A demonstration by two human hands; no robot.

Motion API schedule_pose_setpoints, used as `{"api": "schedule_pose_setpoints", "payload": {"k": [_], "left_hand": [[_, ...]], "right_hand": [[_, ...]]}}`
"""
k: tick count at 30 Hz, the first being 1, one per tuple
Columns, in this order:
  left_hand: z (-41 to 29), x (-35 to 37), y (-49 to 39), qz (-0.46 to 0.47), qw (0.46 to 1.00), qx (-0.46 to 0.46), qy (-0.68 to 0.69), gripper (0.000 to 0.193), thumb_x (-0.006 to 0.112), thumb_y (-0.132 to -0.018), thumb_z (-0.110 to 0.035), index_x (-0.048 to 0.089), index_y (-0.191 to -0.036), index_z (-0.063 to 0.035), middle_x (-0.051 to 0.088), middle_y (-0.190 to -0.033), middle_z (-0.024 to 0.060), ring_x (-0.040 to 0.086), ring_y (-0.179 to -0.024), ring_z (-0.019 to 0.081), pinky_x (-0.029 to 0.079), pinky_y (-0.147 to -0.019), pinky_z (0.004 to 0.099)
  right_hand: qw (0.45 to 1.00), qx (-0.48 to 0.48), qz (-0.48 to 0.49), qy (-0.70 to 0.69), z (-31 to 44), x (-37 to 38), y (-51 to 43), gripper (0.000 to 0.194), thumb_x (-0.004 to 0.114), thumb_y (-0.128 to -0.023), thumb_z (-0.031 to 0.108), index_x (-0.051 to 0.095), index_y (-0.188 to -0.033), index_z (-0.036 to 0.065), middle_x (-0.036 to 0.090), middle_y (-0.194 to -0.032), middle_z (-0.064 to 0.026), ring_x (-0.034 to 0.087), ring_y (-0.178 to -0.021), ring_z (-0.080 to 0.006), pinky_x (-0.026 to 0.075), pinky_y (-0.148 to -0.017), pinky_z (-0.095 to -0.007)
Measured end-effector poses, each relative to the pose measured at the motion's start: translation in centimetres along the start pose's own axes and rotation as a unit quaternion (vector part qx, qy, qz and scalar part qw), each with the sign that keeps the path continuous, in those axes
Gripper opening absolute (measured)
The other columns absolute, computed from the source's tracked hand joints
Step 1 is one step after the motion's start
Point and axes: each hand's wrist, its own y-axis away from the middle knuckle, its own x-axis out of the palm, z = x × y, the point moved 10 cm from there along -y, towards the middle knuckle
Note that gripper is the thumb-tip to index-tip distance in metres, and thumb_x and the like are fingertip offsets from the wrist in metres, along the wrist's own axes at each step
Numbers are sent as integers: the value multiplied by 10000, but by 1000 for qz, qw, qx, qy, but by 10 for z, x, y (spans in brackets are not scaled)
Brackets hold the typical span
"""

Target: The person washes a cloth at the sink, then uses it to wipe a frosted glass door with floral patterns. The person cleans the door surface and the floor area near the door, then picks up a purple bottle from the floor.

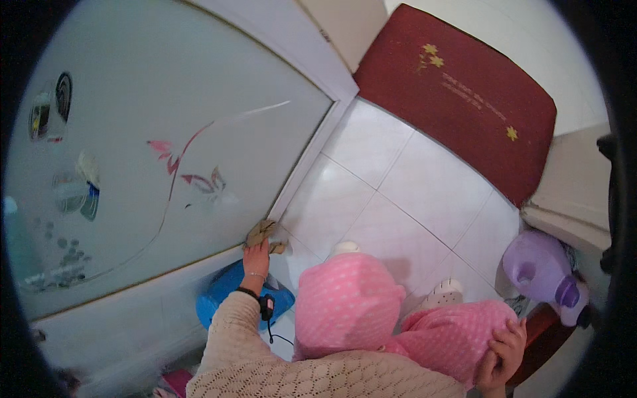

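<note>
My left hand (256, 261) is shut on a crumpled brown cloth (261, 233), which touches the lower corner of a white frame (308, 164). The frame surrounds a frosted glass panel (239, 149) decorated with a thin curved stem and pink leaves. Under my left forearm sits a blue plastic container (211, 301), partly hidden by the arm. My right hand (505, 350) holds nothing and rests on my pink-trousered knee (468, 323), fingers loosely bent and apart.
A dark red mat (463, 109) with yellow flowers and writing lies beyond white floor tiles (398, 209). At the right, by the wall edge, is a purple plastic jug (537, 258). White clogs (443, 293) are on my feet. Blurred items (50, 114) show through the glass.
</note>
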Motion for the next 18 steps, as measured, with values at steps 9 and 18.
{"api": "schedule_pose_setpoints", "payload": {"k": [9,18], "left_hand": [[41,67,9,-124,604,-335,713,534,526,-939,-283,374,-1362,6,482,-1325,212,505,-1158,342,433,-944,410],[1,72,-71,-57,410,-428,803,551,589,-907,-302,394,-1335,-16,515,-1292,132,524,-1137,283,467,-911,408]], "right_hand": [[998,-57,10,3,22,5,-16,184,527,-883,97,644,-981,-5,650,-1053,-154,572,-1073,-364,339,-1029,-518],[999,-42,-17,26,27,1,-7,183,514,-891,105,635,-986,6,650,-1041,-152,572,-1071,-367,339,-1029,-527]]}}
